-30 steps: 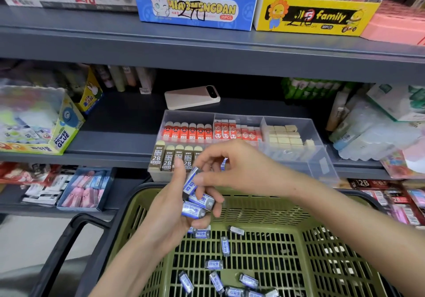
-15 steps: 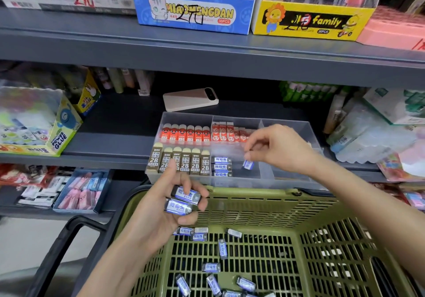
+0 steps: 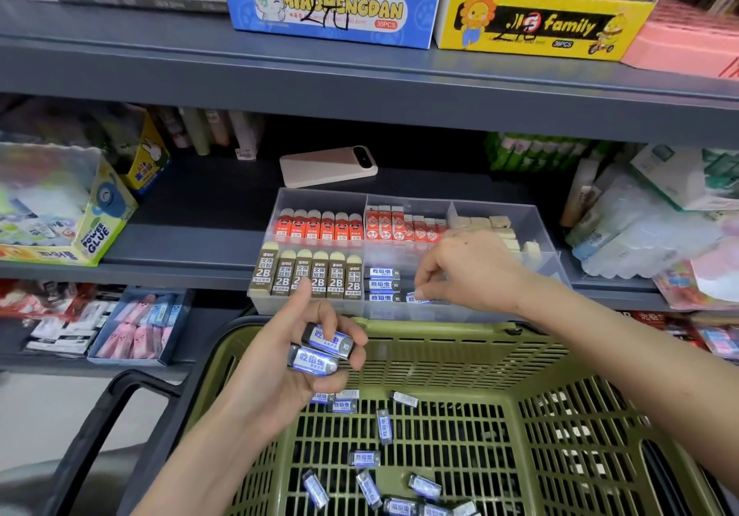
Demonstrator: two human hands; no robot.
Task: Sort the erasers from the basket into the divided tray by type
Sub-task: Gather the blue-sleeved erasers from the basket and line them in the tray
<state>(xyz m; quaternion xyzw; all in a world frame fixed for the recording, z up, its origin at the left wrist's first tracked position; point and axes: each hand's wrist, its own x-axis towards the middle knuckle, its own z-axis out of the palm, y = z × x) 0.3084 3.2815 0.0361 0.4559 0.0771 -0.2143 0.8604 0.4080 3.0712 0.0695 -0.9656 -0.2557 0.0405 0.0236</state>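
1. My right hand (image 3: 468, 271) reaches down into the front middle compartment of the clear divided tray (image 3: 554, 263). Its thumb and forefinger pinch one blue-sleeved eraser (image 3: 415, 298) low in that compartment, just right of a stack of three (image 3: 382, 284) of the same kind.
2. My left hand (image 3: 280, 371) hovers over the far left corner of the green basket (image 3: 440, 333). Its fingers curl round two blue-sleeved erasers (image 3: 320, 351), one lying on the other, and the thumb points up.
3. The basket sits below and in front of the tray. A dozen or so loose erasers (image 3: 384, 425), all in blue sleeves, lie scattered on its mesh floor, most of them toward my side.
4. The tray stands on the grey shelf (image 3: 200, 243).
   - The front left compartment holds a row of brown 2B erasers (image 3: 316, 275), standing upright.
   - The rear left compartment holds orange erasers (image 3: 320, 225).
   - The rear middle compartment holds red-and-white erasers (image 3: 400, 223).
   - The rear right compartment holds cream erasers (image 3: 500, 227), which my right hand partly hides.
5. Behind the tray, a pale phone (image 3: 328, 165) lies flat on the same shelf.
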